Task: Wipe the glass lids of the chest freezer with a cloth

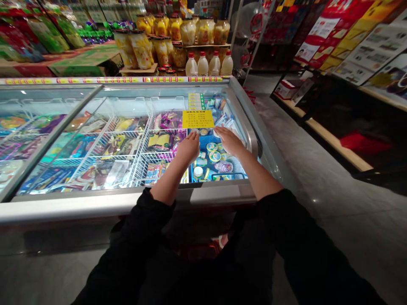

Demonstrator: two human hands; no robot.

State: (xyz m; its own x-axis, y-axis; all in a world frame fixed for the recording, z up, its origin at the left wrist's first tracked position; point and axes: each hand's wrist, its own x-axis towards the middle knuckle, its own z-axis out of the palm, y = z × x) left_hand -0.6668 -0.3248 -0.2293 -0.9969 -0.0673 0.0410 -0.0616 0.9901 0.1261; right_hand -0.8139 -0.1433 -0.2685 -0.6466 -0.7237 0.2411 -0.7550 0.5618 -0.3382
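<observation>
My left hand [188,148] reaches over the right end of a chest freezer [222,192], just below a yellow sign [197,119] with dark writing. Its fingers are pressed together, with something small and white at the fingertips that I cannot make out. By the sign's lower right corner is my right hand [231,141], fingers closed together and pointing inward, also against a small white thing. Under and between the hands, a blue basket [206,139] holds several ice cream cups [215,156]. A purple-and-white tub [224,166] lies nearer the front rim.
White wire dividers [140,169] part packs of frozen food to the left. Jars of fruit [187,31] and white bottles with red caps [202,64] stand behind the freezer. A shelf with boxes [365,55] stands on the right, across a grey floor [318,178].
</observation>
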